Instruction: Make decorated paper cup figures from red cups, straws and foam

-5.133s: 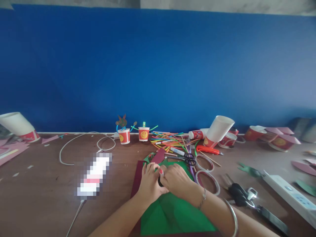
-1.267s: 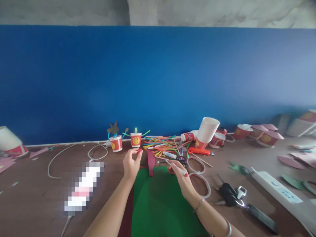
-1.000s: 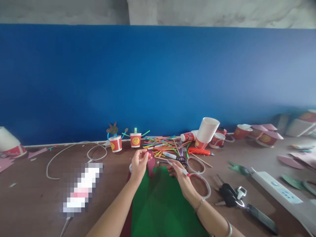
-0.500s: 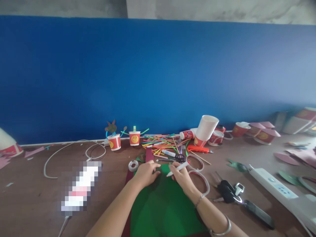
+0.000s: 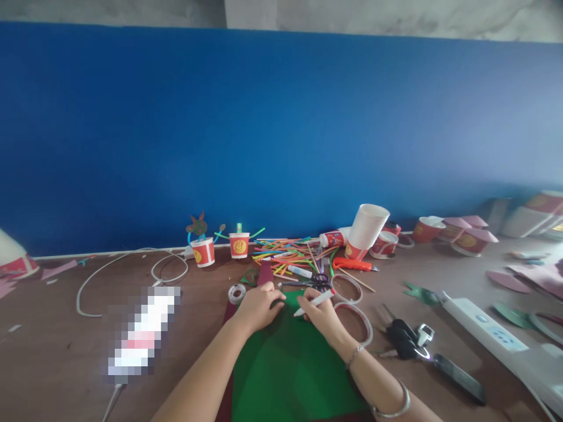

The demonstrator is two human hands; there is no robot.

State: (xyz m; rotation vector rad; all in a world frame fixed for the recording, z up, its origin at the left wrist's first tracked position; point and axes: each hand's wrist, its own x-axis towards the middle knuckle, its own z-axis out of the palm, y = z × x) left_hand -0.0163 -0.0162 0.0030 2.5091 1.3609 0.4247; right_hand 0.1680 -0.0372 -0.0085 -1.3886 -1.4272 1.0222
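Note:
A sheet of green paper lies in front of me, partly over dark red paper. My left hand rests on its upper left part, thumb and forefinger apart, holding nothing. A white marker with a red end is gripped in my right hand, its tip pointing down and left at the green paper near its top. Whether the tip touches the paper I cannot tell. Just beyond the sheet lie black-handled scissors, and a small tape roll sits left of my left hand.
Colourful sticks are heaped behind the scissors, with an orange cutter and a stack of paper cups alongside. Tape rings, keys and a power strip lie right. Left, a blurred-out phone-like device trails a cable.
The marker in my right hand has tilted flatter and its tip has shifted slightly left. My left hand stays in place on the paper.

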